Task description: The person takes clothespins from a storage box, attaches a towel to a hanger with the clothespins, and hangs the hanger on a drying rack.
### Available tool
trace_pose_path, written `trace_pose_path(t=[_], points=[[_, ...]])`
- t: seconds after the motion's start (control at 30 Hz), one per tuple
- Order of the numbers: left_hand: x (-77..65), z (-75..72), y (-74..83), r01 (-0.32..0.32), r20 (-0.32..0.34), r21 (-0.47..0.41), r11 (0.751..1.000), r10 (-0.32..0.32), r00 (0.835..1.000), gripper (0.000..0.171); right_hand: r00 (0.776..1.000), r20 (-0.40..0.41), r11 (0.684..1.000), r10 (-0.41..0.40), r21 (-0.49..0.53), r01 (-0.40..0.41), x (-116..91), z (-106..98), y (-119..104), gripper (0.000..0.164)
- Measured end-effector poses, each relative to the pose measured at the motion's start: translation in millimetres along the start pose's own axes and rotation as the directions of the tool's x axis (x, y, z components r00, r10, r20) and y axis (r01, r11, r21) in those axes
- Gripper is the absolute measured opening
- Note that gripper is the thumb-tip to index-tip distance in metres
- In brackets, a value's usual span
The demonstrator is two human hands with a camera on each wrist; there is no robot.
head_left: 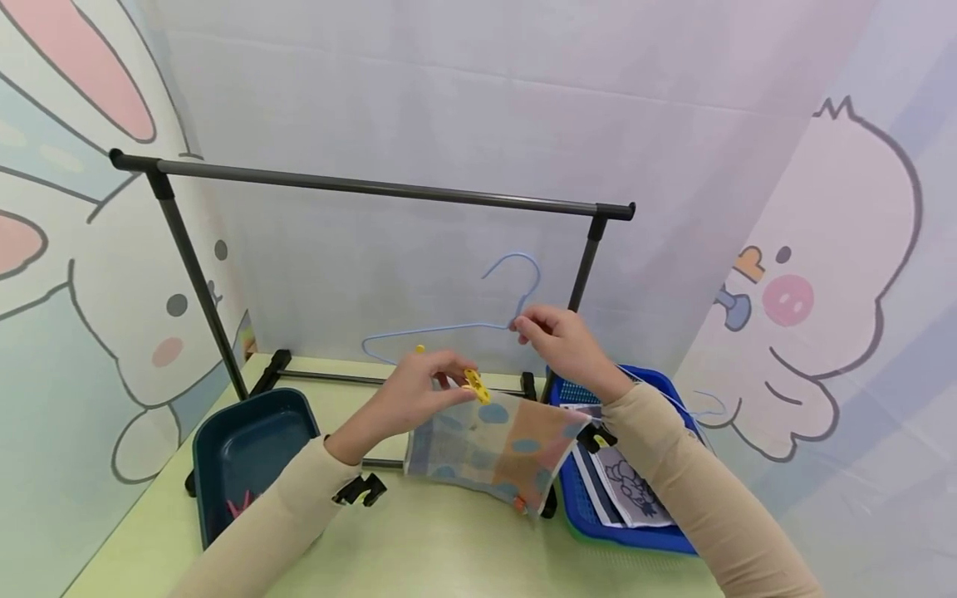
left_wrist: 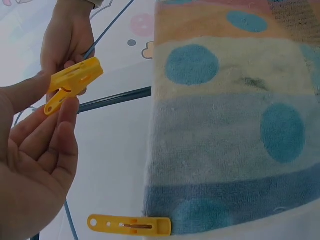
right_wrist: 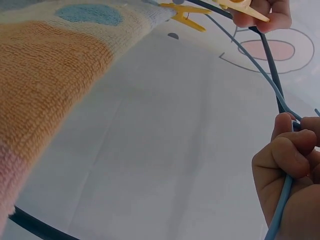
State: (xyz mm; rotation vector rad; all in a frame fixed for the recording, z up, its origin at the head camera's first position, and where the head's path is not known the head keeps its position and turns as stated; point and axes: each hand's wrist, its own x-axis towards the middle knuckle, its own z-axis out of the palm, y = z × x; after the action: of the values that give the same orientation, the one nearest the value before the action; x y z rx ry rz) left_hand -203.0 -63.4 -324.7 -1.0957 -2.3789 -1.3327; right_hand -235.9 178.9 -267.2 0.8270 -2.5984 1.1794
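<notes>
Left hand [head_left: 407, 397] pinches a yellow peg [head_left: 476, 386], right hand [head_left: 566, 347] curls round the hanger [right_wrist: 280, 210]: best keep that steady, towel [head_left: 523, 444] edge straight

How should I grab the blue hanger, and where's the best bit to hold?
Probably pinch the blue hanger at its neck, just below the hook. Come from the right, as the right hand does: in the head view the hook's open end points left. The wire is thin, so thumb and fingers should suit it, and the hook's curve stays free above.
</notes>
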Motion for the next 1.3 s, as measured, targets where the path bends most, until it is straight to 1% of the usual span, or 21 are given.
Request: trace_pose_path(t=[0.1, 0.33, 0.5, 0.63, 0.8, 0.93, 1.17, 1.3], points=[[2.5, 5.9, -0.2, -0.010, -0.011, -0.014, 1.000, 0.010, 1.000, 0.025, 1.000, 0.000, 1.000, -0.007, 0.003, 0.007, 0, 1, 0, 0.022], [11.2, 15.6, 1.3, -0.016, -0.022, -0.012, 1.000, 0.016, 1.000, 0.022, 1.000, -0.004, 1.000, -0.016, 0.007, 0.016, 0, 2, 0, 0.021], [17.8, 24.6, 0.9, -0.047, -0.023, 0.004, 0.999, 0.048, 0.999, 0.021, 1.000, 0.000, 1.000, -0.013, 0.008, 0.013, 1, 4, 1, 0.022], [22.6, 32.9, -0.9, -0.087, -0.014, 0.018, 0.996, 0.088, 0.996, 0.018, 1.000, 0.000, 1.000, -0.009, 0.012, 0.009, 1, 5, 3, 0.022], [26.9, 41.1, -2.7, -0.093, -0.022, 0.035, 0.995, 0.094, 0.995, 0.010, 1.000, 0.002, 1.000, -0.011, 0.009, 0.011, 1, 5, 2, 0.022], [27.9, 43.8, -1.8, -0.095, -0.017, 0.012, 0.995, 0.095, 0.995, 0.004, 1.000, 0.009, 1.000, -0.016, -0.001, 0.016, 1, 6, 1, 0.022], [32.1, 46.1, 2.1, -0.094, 0.033, 0.024, 0.995, 0.093, 0.995, 0.008, 1.000, 0.008, 1.000, 0.001, 0.001, -0.001, -1, 8, 3, 0.022], [35.3, 48.5, 2.7, -0.101, 0.041, 0.022, 0.995, 0.100, 0.994, 0.006, 1.000, 0.009, 1.000, -0.005, 0.006, 0.005, -2, 9, 4, 0.022]])
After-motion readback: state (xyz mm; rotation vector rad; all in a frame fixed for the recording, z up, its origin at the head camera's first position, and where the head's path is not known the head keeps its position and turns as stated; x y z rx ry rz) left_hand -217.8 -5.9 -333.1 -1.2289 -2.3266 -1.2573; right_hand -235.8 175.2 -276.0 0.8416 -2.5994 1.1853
